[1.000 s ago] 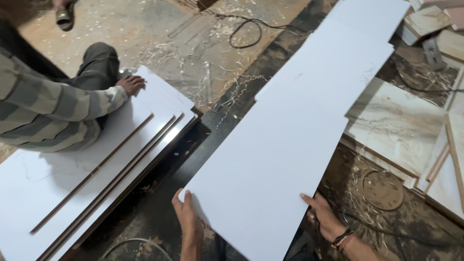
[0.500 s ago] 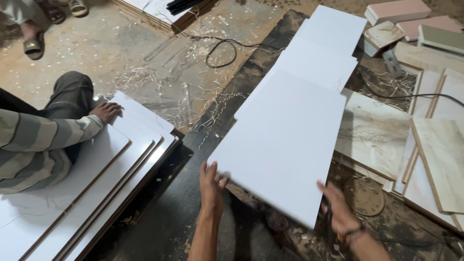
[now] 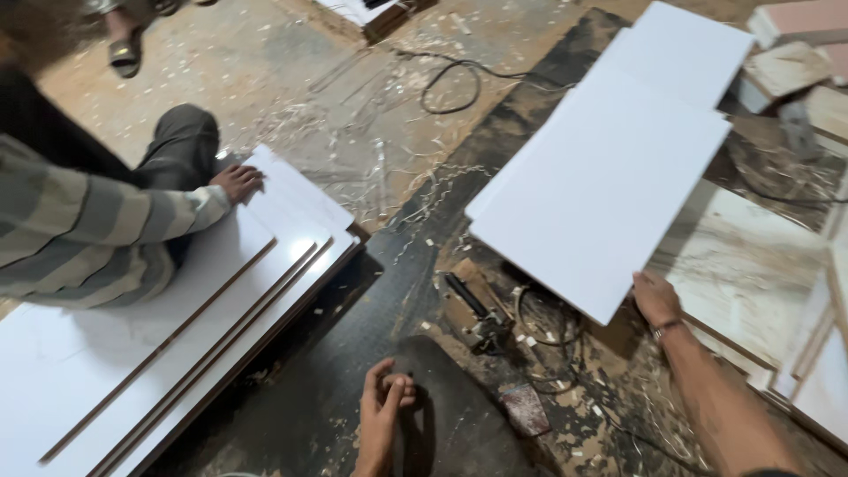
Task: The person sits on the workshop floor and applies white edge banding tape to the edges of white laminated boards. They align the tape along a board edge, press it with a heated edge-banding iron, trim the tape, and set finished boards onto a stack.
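A large white board (image 3: 609,177) lies on top of another white board at the upper right. My right hand (image 3: 655,299) grips its near corner, arm stretched out from the lower right. My left hand (image 3: 384,411) is off the board, low in the middle over a dark worn surface. It holds nothing and its fingers are loosely curled. A small power tool (image 3: 477,314) lies between my two hands, just below the board's near edge.
A seated person in a striped shirt rests a hand (image 3: 237,181) on a stack of white boards (image 3: 177,309) at the left. A black cable (image 3: 450,84) loops over the sawdust-covered floor. Marbled panels (image 3: 751,274) lie on the right. Someone's sandalled foot (image 3: 124,53) shows top left.
The white board has moved away from me to the upper right. My left hand let go of its edge and dropped back; my right hand stays on the corner.
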